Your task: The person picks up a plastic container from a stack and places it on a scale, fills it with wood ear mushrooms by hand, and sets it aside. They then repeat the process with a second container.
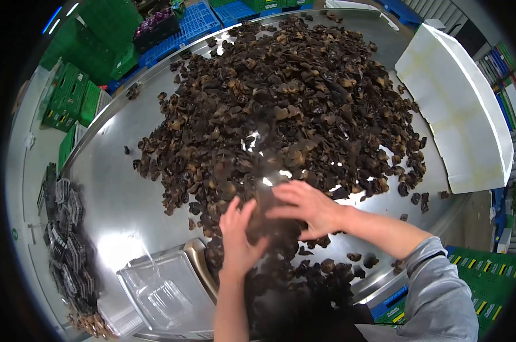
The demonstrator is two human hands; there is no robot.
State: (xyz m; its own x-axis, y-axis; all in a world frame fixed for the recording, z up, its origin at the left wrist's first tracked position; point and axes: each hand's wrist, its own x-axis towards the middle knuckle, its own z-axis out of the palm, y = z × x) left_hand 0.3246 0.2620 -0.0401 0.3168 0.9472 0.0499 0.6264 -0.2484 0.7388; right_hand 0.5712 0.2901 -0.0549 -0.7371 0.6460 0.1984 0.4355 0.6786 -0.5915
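Note:
A large heap of dark brown wood ear mushrooms (281, 97) spreads over a shiny metal table (121, 154). My left hand (240, 236) is over the near edge of the heap, fingers apart and pointing up the frame. Opposite it, my right hand (312, 210) reaches in from the right with its fingers spread toward the left one. Between the two palms some dark mushroom pieces appear smeared by motion. More loose pieces lie just below my hands, close to my body.
Clear plastic trays (164, 293) lie at the lower left beside a tan, curved-edged object (200, 265). Stacked dark plastic containers (70, 245) stand at the far left. A white foam panel (452, 108) rises along the right edge. Green crates (67, 97) stand beyond the table.

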